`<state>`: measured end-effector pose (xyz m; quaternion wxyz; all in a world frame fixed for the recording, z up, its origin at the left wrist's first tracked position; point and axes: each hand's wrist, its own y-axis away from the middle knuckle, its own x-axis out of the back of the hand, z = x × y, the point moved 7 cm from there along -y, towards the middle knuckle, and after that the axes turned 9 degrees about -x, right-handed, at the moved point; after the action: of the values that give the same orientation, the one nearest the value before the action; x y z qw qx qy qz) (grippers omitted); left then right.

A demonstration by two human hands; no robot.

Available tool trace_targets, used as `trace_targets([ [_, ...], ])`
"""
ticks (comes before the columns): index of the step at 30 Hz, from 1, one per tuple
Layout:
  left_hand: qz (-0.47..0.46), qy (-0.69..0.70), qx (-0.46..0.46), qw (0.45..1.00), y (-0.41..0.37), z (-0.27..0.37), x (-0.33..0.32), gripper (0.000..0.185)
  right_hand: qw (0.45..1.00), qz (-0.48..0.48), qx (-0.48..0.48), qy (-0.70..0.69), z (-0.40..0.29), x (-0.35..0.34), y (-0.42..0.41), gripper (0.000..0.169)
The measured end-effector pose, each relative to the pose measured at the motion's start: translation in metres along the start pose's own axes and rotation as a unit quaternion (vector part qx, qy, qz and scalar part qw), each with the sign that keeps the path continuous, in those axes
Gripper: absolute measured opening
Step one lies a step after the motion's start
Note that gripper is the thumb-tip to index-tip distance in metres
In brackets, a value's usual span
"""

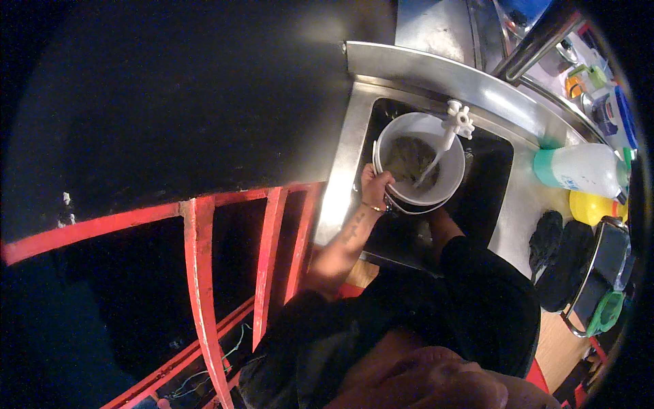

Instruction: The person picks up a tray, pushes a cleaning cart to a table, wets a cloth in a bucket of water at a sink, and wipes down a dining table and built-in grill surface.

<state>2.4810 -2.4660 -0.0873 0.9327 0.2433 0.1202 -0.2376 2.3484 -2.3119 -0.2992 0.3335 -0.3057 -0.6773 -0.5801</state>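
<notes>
A white plastic bucket [453, 176] stands or hangs in the basin of a stainless steel sink [352, 138], under a white plastic tap [460, 120]. Water [429, 171] runs from the spout into it, and murky liquid shows at its bottom. My left hand [375, 185] grips the bucket's near left rim, beside its loose handle. The right forearm [445, 225] reaches down below the bucket, which hides the right hand.
At the right of the sink lie a clear bottle with a green base [582, 166], a yellow container [592, 207], dark cloth-like items [559, 260] and a metal-framed rack [595, 276] with a green item [607, 313]. Red metal railings [199, 255] stand on the left.
</notes>
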Motion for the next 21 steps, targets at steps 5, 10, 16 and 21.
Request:
trace_targets([
  [5, 0.002, -0.001, -0.021, 1.000, -0.001, 0.005, 0.001, 0.018, 1.000, 0.005, 0.014, 0.003, 0.000, 0.005, -0.001, 0.018],
  [10, -0.004, -0.026, -0.029, 0.999, -0.003, 0.001, -0.003, 0.022, 1.000, 0.010, 0.024, -0.006, 0.007, 0.025, 0.003, 0.019],
  [16, -0.012, -0.080, -0.039, 0.996, -0.027, -0.019, 0.019, 0.022, 0.998, 0.023, 0.050, -0.014, 0.032, 0.072, 0.046, 0.020],
  [21, -0.045, -0.014, -0.028, 0.999, -0.021, -0.027, 0.009, 0.020, 0.993, 0.050, 0.103, -0.022, 0.059, 0.149, 0.085, 0.021],
])
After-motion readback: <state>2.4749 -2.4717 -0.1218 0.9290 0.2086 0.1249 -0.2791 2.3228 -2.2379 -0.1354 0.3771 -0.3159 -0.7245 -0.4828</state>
